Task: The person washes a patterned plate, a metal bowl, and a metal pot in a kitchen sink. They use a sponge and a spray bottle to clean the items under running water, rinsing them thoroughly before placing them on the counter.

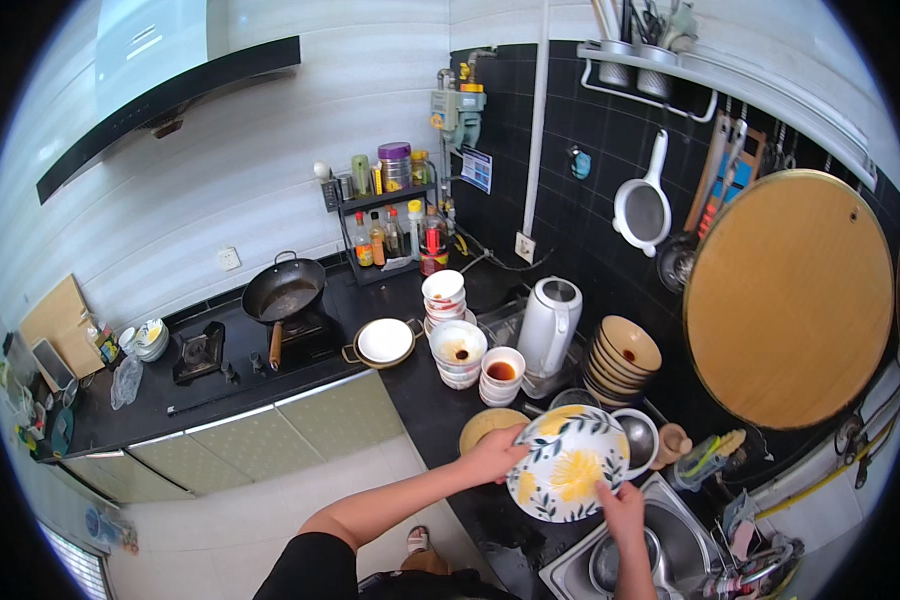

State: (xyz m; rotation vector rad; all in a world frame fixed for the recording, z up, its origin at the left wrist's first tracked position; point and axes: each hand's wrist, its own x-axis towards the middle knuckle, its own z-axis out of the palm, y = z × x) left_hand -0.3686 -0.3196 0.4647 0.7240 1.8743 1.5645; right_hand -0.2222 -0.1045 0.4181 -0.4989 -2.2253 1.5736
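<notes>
A white plate [573, 474] with yellow flowers and dark green leaves is held tilted over the counter, beside the sink [685, 520]. My left hand [497, 453] grips its left rim, fingers partly hidden behind it. My right hand [622, 508] pinches the lower right rim, near the sink's edge. Behind the plate, a yellowish round dish [482, 424] lies on the counter, partly covered by my left hand. A white-rimmed strainer or bowl [642, 437] sits close to the plate's right side. Inside the sink stands a metal bowl [610, 562].
Stacked white bowls [457, 345], a cup stack with dark liquid [502, 372], a white kettle [550, 325] and stacked tan bowls [622, 352] stand beyond the plate. A wok [284, 290] rests on the stove. A large round board [790, 300] leans on the right wall.
</notes>
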